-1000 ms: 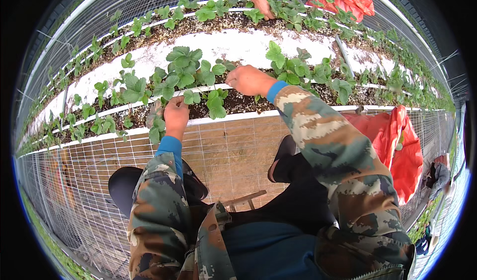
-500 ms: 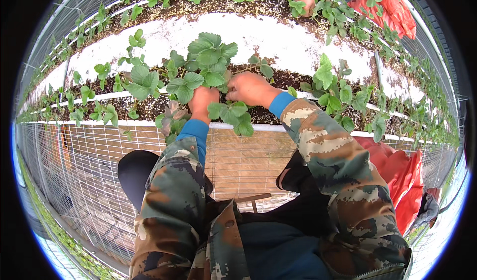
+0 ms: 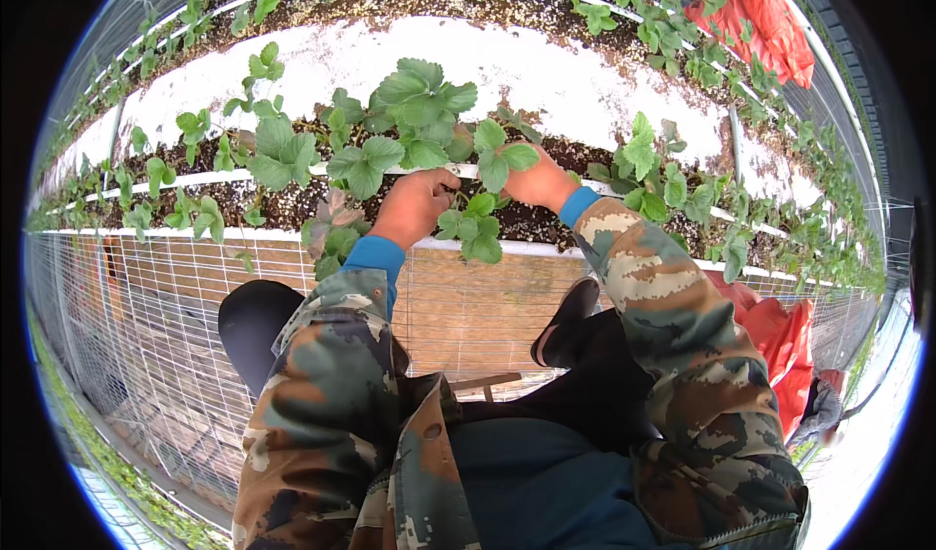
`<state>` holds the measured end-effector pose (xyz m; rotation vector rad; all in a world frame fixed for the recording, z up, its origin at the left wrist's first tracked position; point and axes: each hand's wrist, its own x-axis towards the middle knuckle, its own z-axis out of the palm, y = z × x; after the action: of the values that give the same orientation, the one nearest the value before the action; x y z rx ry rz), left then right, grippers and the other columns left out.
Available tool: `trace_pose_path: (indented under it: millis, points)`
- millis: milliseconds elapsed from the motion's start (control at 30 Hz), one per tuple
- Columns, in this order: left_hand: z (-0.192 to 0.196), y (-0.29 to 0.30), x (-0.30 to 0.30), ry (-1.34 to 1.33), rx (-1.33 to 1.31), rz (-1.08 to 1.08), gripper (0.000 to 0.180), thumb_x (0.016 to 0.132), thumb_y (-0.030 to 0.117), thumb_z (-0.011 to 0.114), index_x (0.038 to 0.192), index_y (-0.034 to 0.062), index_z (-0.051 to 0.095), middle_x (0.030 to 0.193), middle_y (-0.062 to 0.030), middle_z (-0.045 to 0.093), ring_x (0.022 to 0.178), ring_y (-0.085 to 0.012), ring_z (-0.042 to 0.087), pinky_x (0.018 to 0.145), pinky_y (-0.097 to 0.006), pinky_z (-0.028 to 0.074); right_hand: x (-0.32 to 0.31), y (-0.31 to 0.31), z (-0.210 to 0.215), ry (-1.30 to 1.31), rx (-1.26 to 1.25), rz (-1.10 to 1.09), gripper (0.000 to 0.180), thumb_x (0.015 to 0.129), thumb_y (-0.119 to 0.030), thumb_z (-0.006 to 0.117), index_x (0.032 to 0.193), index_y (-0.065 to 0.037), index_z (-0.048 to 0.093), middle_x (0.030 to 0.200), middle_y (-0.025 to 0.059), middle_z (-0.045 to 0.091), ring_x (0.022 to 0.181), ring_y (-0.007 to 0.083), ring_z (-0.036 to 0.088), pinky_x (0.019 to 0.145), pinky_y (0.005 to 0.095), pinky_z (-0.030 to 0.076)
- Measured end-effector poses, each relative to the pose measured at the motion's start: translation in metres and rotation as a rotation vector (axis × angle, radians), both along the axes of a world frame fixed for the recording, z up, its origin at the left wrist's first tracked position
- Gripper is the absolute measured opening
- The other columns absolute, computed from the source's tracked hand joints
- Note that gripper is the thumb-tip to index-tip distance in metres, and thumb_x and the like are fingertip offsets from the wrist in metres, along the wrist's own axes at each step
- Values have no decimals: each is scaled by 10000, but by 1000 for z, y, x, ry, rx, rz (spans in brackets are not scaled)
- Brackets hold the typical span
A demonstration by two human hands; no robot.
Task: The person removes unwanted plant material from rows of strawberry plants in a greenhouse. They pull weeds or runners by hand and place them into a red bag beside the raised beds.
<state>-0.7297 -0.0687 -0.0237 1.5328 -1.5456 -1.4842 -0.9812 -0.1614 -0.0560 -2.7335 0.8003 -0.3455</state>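
My left hand (image 3: 413,207) is at the front edge of the planting trough, fingers curled and thumb against them. Whatever they pinch is too small or hidden to make out. Just right of it, my right hand (image 3: 542,181) is bent over the dark soil. A three-part strawberry leaf (image 3: 493,168) covers its fingertips, so its grip is hidden. Between and below the hands, another strawberry leaf cluster (image 3: 473,228) hangs over the trough rim. A larger strawberry plant (image 3: 417,101) stands right behind my left hand, with browned leaves (image 3: 336,216) to the left of that hand.
A white pipe (image 3: 292,172) runs along the soil among more strawberry plants (image 3: 673,181). White sheeting (image 3: 322,67) separates this row from a farther one. Wire mesh (image 3: 458,301) hangs below the front rim. Red bags (image 3: 780,340) lie at right; another person's hand shows at the top.
My left hand has drawn back slightly toward me and right; my right hand has shifted right. A three-part leaf now lies across my right fingers. The other person's reaching hand has withdrawn from the far plants.
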Motion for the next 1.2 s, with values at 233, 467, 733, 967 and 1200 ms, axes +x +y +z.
trace_pose_path:
  millis: [233,467,733,967,1200]
  points:
    - [-8,24,12,-94,-308,35,334,840,-32,667,1160,60,694,901,-58,647,838,-184,620,788,-343,523,34,38,66,-215,996,-638,335,984,-219,651,1230,8,657,937,166,734,737,245,745,609,351,633]
    - [-9,30,1,-266,-356,142,364,817,-75,653,1135,102,683,1088,-120,686,1012,-322,674,888,-405,545,12,65,60,-22,690,-543,296,1001,-218,634,1138,40,676,939,156,708,766,230,691,637,365,580]
    - [-26,30,-5,-269,-393,214,250,883,24,664,1126,77,687,1066,-118,719,961,-314,688,872,-386,544,6,77,65,-435,1166,-816,347,1040,-218,619,1230,71,638,902,90,725,711,144,655,625,310,565]
    - [-39,46,-2,-319,-243,244,230,889,264,714,1033,86,734,931,-183,742,867,-386,703,773,-456,554,14,64,66,-314,1120,-555,331,967,-229,643,1190,-3,740,850,109,738,726,145,671,632,314,566]
    - [12,59,-32,-501,-264,62,225,883,154,730,1089,69,700,932,-163,711,869,-379,682,748,-474,541,17,48,49,-262,854,-445,354,976,-276,685,1157,25,725,849,118,739,717,183,708,650,347,582]
